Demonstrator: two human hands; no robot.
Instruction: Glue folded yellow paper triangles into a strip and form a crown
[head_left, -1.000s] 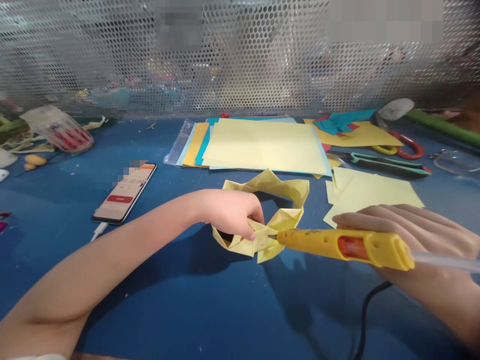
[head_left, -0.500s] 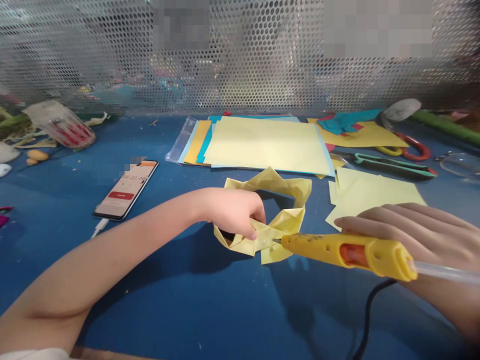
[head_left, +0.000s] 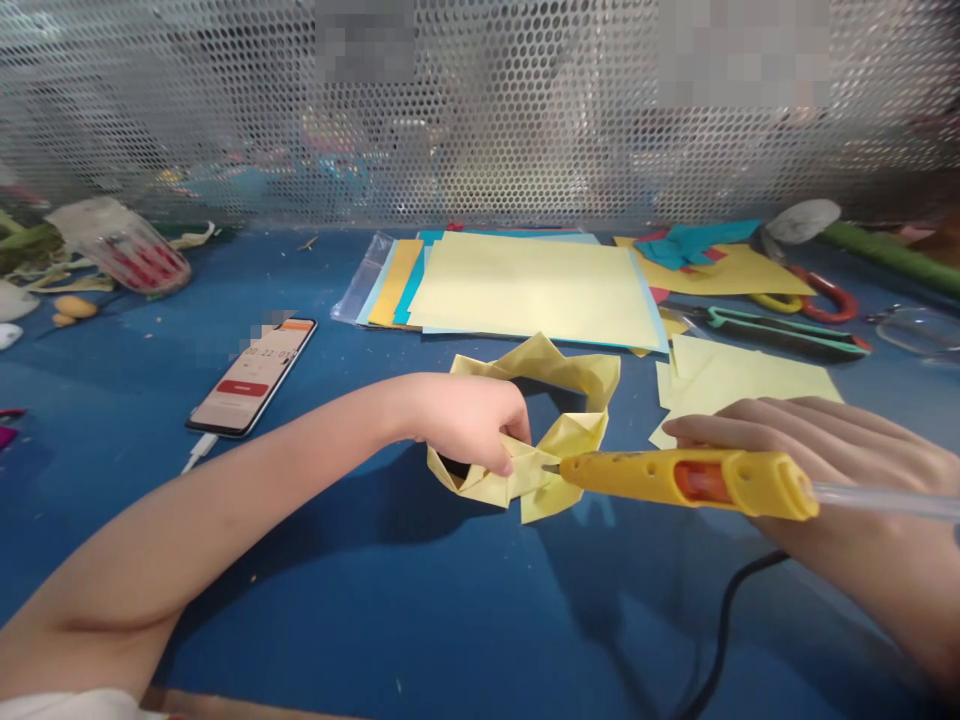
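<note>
A ring of folded yellow paper [head_left: 559, 435] stands on the blue table in front of me. My left hand [head_left: 476, 415] reaches over it from the left and pinches its near wall between thumb and fingers. From the right, my right hand [head_left: 832, 450] holds a yellow hot glue gun [head_left: 690, 480], fingers curled behind its body. The gun's metal tip touches or nearly touches the near wall, just right of my left thumb. A clear glue stick [head_left: 885, 500] sticks out of the gun's rear, and a black cord [head_left: 724, 630] hangs below.
Behind the ring lies a stack of coloured paper [head_left: 532, 285]. Loose pale yellow sheets [head_left: 750, 375], a dark green-edged tool [head_left: 787, 330] and red-handled scissors [head_left: 832, 297] are at right. To the left are a phone [head_left: 251, 380] and a tipped clear jar [head_left: 124, 250]. Perforated metal [head_left: 480, 130] closes the back.
The glue gun's rear has risen, so it lies more level, and its tip has moved slightly up and left on the paper. My left hand keeps its pinch almost unmoved.
</note>
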